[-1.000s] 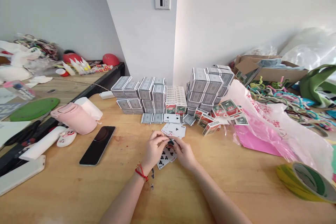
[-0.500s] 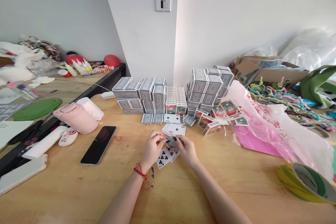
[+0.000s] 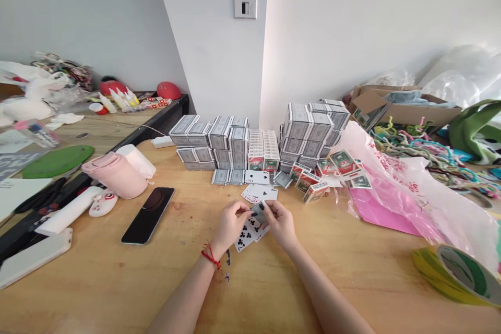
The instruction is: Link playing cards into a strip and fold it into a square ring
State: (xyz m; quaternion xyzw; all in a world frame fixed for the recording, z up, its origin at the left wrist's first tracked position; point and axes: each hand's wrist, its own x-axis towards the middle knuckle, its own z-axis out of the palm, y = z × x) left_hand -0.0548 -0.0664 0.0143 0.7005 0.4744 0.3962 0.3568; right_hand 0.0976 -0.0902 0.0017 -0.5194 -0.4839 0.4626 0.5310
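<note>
A small grey-backed playing card (image 3: 258,213) is pinched between my two hands above the table. My left hand (image 3: 231,223) grips its left edge with thumb and fingers. On the other side my right hand (image 3: 281,223), with dark nail polish, holds the card by its upper right part. Whether it is one card or several, I cannot tell. Beneath my hands lie face-up cards, among them a seven of clubs (image 3: 245,237). More face-up cards (image 3: 263,192) lie just beyond, with a two of spades (image 3: 257,177) behind them.
Stacks of grey-backed cards (image 3: 230,135) stand against the wall, with red-and-green card boxes (image 3: 309,185) to the right. A black phone (image 3: 148,216) and a pink bottle (image 3: 117,175) lie left. Yellow tape (image 3: 438,276) and pink plastic (image 3: 387,203) are on the right.
My left fingers have closed in on the card's left edge, and the card is turned slightly, showing more of its back. The view has shifted a little.
</note>
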